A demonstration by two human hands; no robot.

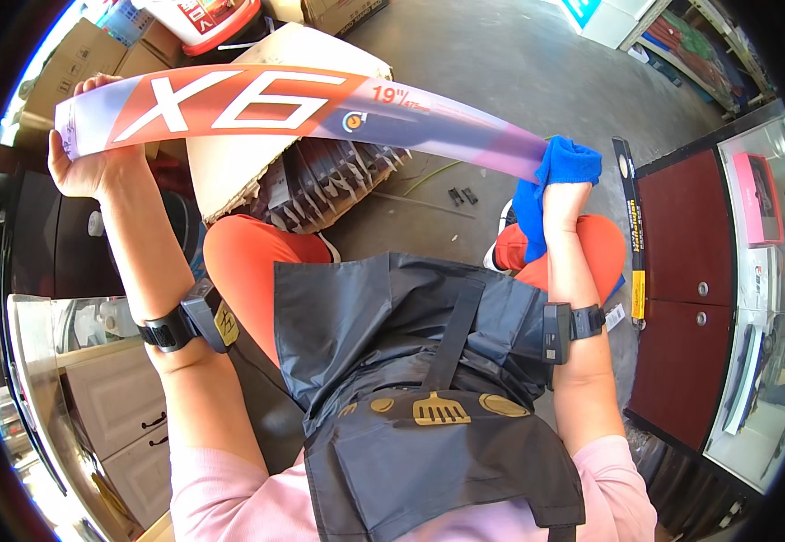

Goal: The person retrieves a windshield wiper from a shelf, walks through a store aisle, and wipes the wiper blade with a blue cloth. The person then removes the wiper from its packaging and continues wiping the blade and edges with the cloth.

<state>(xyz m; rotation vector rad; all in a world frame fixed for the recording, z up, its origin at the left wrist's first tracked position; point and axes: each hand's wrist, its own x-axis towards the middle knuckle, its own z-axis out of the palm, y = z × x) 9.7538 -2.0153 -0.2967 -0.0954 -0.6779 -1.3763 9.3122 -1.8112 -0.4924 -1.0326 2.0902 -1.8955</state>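
A long, slightly bowed plastic wiper-blade sleeve [419,122], printed orange, white and purple, spans the space between my hands, above my knees. My left hand [82,169] grips its left end, thumb in front and fingertips behind the top edge. At the other end, a blue cloth [572,162] wraps most of my right hand [565,200], which holds the sleeve's right end through the cloth. The fingers inside the cloth are hidden. The cloth's loose part hangs down over my right knee. Below the sleeve, a torn cardboard box [230,173] holds several dark packages [331,179] in a row.
Small black clips [462,196] lie on the grey floor [426,217]. A long black and yellow package [631,230] rests beside a dark red cabinet [684,223] on the right. A white bucket with a red rim [196,20] stands beyond the box. Drawers [118,400] flank my left.
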